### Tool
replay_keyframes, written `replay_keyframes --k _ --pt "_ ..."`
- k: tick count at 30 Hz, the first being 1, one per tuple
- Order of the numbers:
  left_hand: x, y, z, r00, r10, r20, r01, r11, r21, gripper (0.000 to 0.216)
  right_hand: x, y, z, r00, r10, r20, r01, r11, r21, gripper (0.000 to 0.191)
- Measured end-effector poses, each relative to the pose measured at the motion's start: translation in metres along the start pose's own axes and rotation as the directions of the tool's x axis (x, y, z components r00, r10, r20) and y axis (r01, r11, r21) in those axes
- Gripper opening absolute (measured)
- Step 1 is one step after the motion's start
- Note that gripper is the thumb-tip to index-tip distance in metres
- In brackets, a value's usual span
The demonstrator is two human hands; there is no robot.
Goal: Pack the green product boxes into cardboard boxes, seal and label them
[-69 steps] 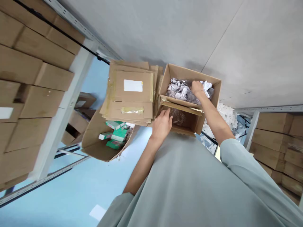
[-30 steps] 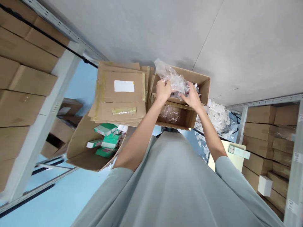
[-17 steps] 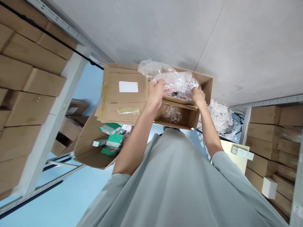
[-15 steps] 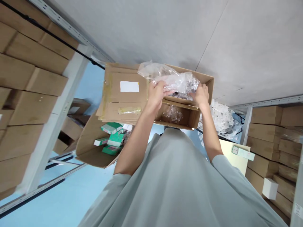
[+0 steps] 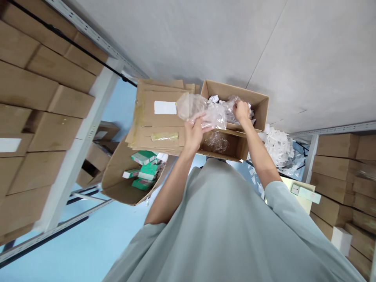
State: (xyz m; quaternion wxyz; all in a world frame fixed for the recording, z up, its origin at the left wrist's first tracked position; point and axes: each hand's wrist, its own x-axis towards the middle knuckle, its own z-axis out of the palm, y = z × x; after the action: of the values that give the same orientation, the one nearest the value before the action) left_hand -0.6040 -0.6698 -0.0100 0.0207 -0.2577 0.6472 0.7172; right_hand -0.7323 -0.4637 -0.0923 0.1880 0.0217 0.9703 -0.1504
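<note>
Bunched fingers of a worker's right hand (image 5: 242,111) close on plastic film (image 5: 230,105) inside an open cardboard box (image 5: 232,89), while the left hand (image 5: 193,135) stretches its fingers along a crumpled clear wrapper (image 5: 192,105); whether that hand pinches it cannot be told. The wrapper reaches from over a stack of flattened cardboard (image 5: 142,139) to the box's left end, and whether it joins the film at the right hand cannot be made out. Crumpled white paper (image 5: 214,98) shows in the box, beside the film.

Just in front, nearer the worker's grey-green garment (image 5: 223,219), a narrower open box (image 5: 238,148) holds a wad of clear plastic (image 5: 216,141). A white label (image 5: 165,107) and a strip of tape (image 5: 164,136) mark the top of the cardboard stack. Below it, at left, an open carton (image 5: 117,172) contains green-and-white packets (image 5: 149,171). White paper scraps (image 5: 277,147) lie heaped beyond the worker's right forearm, near a pale green packet (image 5: 308,194). Brown cartons (image 5: 41,94) are piled at far left, with more cartons (image 5: 331,164) at right, and a grey wall (image 5: 205,39) rises behind the boxes.
</note>
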Motion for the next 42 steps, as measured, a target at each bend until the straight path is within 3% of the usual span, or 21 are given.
replay_keyframes --k 5,8,11,14,16,19,21,25,29,33,37,40,42 --pt "-0.04 -0.016 0.009 0.995 -0.027 -0.096 0.016 0.993 -0.113 0.04 0.019 -0.01 0.004 0.997 0.056 0.045 -0.055 0.998 -0.019 0.044" --pt "-0.059 -0.01 -0.001 0.985 -0.027 -0.172 0.004 0.991 -0.134 0.039 0.023 0.0 0.0 0.989 0.127 0.076 -0.126 0.992 -0.015 0.042" --pt "-0.065 -0.005 -0.017 0.983 -0.019 -0.184 -0.009 0.989 -0.147 0.032 0.011 0.018 -0.013 0.987 0.104 0.122 -0.099 0.994 -0.042 0.046" --pt "-0.059 -0.008 -0.026 0.988 -0.033 -0.152 0.011 0.989 -0.145 0.031 -0.019 0.03 -0.029 0.995 0.006 0.101 -0.001 0.998 -0.056 0.078" --pt "-0.053 -0.011 -0.029 0.991 -0.034 -0.127 0.016 0.991 -0.135 0.035 -0.041 0.031 -0.037 0.989 -0.133 0.062 0.135 0.991 -0.014 0.085" --pt "-0.046 -0.014 -0.028 0.997 -0.009 -0.081 0.001 0.995 -0.102 0.041 -0.061 0.022 -0.041 0.926 -0.376 0.021 0.374 0.925 0.067 0.052" --pt "-0.046 -0.013 -0.025 0.999 0.027 -0.041 -0.03 0.997 -0.073 0.045 -0.063 0.013 -0.038 0.901 -0.433 -0.013 0.433 0.899 0.068 0.034" --pt "-0.059 -0.012 -0.013 0.996 0.091 -0.007 -0.091 0.995 -0.047 0.058 -0.049 -0.001 -0.026 0.908 -0.415 -0.061 0.416 0.909 0.007 0.036" --pt "-0.087 -0.011 -0.007 0.991 0.115 -0.073 -0.116 0.993 -0.015 0.06 -0.035 -0.003 -0.02 0.936 -0.334 -0.111 0.334 0.942 -0.023 0.036" --pt "-0.11 -0.002 -0.029 0.977 0.125 -0.174 -0.126 0.992 0.006 0.055 -0.026 0.02 -0.028 0.978 -0.133 -0.16 0.128 0.991 -0.037 0.039" --pt "-0.108 0.005 -0.063 0.984 0.085 -0.158 -0.103 0.988 -0.113 0.047 -0.026 0.049 -0.042 0.994 0.023 -0.104 -0.031 0.997 -0.077 0.04" --pt "-0.099 0.006 -0.076 0.996 0.03 -0.086 -0.046 0.981 -0.187 0.043 -0.051 0.052 -0.059 0.997 0.07 -0.014 -0.071 0.995 -0.066 0.058" --pt "-0.095 0.008 -0.078 1.0 -0.001 -0.015 -0.001 0.991 -0.135 0.042 -0.087 0.041 -0.076 0.997 0.038 -0.061 -0.037 0.999 0.008 0.078"
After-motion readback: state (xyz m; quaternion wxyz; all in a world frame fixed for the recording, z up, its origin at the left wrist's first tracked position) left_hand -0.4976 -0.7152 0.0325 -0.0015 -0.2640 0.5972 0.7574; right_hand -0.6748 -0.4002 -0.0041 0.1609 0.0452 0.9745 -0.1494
